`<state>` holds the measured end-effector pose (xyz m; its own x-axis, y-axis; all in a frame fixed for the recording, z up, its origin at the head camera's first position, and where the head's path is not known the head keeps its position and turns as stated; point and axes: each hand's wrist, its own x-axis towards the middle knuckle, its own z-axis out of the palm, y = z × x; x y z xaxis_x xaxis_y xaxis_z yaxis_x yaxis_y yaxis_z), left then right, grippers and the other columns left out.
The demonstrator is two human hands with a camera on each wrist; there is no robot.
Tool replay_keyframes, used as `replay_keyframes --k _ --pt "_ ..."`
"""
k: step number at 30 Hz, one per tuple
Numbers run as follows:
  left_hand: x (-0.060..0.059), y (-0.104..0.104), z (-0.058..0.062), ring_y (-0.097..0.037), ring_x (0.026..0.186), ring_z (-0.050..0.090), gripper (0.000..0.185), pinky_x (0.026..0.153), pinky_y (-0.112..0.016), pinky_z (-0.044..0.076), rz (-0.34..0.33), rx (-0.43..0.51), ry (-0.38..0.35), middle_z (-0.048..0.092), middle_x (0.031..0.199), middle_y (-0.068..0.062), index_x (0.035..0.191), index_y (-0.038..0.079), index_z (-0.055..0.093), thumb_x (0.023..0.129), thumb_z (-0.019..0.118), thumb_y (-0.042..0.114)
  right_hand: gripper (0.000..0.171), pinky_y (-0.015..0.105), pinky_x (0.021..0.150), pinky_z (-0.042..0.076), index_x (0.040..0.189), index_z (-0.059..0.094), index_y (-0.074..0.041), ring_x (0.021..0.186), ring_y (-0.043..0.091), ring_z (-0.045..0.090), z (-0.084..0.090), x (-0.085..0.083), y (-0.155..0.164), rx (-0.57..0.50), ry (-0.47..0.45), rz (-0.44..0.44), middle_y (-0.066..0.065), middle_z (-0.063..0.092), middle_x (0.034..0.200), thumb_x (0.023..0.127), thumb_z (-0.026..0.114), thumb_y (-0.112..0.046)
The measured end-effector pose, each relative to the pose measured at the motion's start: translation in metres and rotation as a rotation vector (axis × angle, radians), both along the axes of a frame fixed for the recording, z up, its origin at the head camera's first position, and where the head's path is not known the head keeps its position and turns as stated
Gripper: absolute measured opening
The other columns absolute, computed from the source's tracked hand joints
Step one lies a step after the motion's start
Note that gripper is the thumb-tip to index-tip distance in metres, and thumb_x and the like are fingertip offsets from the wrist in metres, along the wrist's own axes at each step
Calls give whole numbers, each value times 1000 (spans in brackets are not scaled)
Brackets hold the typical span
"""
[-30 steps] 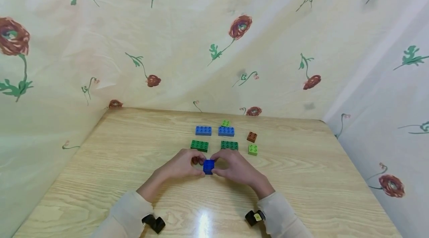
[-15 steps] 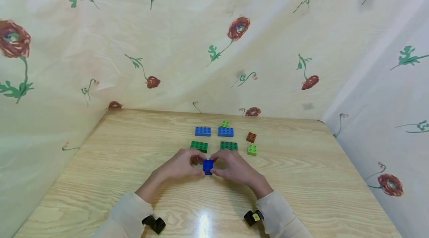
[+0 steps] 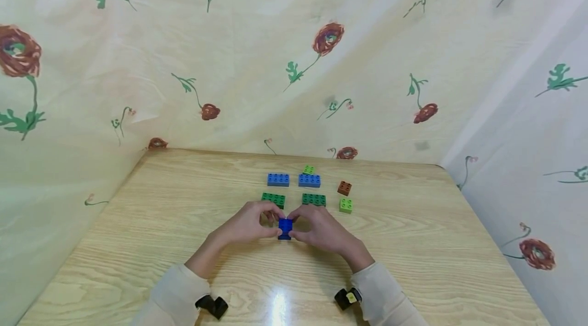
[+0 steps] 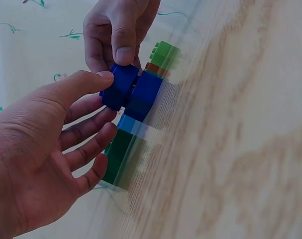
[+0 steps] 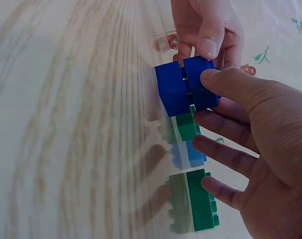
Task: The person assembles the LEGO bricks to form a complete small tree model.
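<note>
Two dark blue square bricks sit stacked on the wooden table, with a thin gap between them. My left hand and right hand pinch the upper blue brick from either side. In the left wrist view my left thumb lies on the upper brick above the lower brick, and the right hand grips from the far side. The right wrist view shows my right thumb on the upper brick, the lower brick and the left hand opposite.
Beyond the hands lie two blue long bricks, two dark green long bricks, a small light green brick, a brown brick and a lime brick. Flowered cloth walls close in the table.
Both hands stay on the blue brick in the same spot. Only the left fingers have shifted slightly.
</note>
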<state>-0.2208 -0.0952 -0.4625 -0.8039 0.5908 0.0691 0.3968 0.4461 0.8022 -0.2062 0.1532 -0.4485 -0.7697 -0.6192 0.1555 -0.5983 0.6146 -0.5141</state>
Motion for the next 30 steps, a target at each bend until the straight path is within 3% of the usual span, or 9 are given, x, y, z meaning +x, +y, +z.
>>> replay_keyframes --k 5,19,30 --pt "-2 1 -1 -13 98 63 27 85 -27 53 -13 8 -4 70 109 8 117 19 72 92 80 26 30 40 97 56 120 73 -12 108 16 70 0 0 1 -14 -20 -6 -1 76 113 93 79 -25" --pt "-4 0 -1 -15 92 64 23 77 -28 55 -9 40 -110 69 104 1 113 19 72 92 80 24 27 41 99 56 119 70 -13 111 16 68 -6 -2 2 -83 -130 -22 -1 74 116 97 75 -26" --pt "0 3 0 -16 89 65 18 71 -27 56 -14 19 -135 69 104 0 111 18 70 94 77 21 24 38 98 55 117 72 -16 109 14 68 -10 -2 4 -71 -89 -3 -5 74 113 96 75 -28"
